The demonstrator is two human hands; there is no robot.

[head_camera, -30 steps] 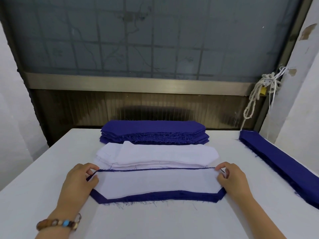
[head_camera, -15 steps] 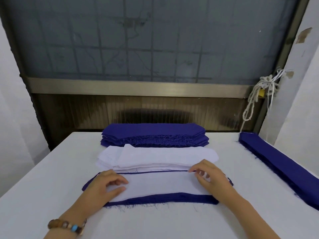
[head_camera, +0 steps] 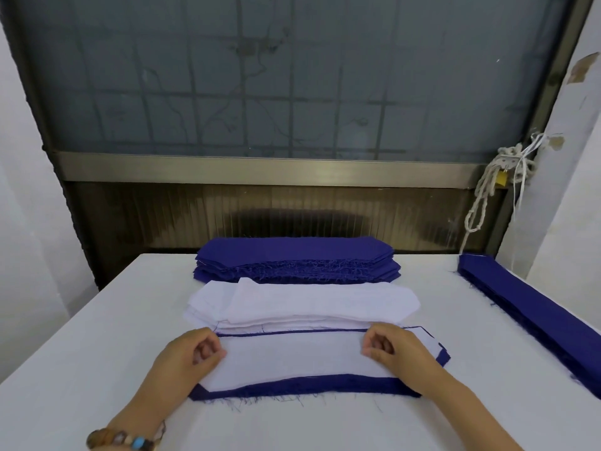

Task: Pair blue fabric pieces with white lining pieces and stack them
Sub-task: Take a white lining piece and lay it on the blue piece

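Surface's near edge: one white lining piece (head_camera: 292, 356) on one blue piece (head_camera: 309, 385), left hand (head_camera: 192, 356) and right hand (head_camera: 400, 353) curled atop, grasp unclear; beyond, one white stack (head_camera: 309, 301), two blue: far-edge stack (head_camera: 296, 255), right-edge stack (head_camera: 536, 307).

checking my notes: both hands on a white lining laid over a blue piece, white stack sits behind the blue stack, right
One slip: the head view shows the white stack in front of the blue stack, nearer the person. Left hand and right hand are on the white lining over the blue piece.

A sewing workshop: stacked cut fabric pieces (head_camera: 296, 260) on a worktable (head_camera: 97, 336).
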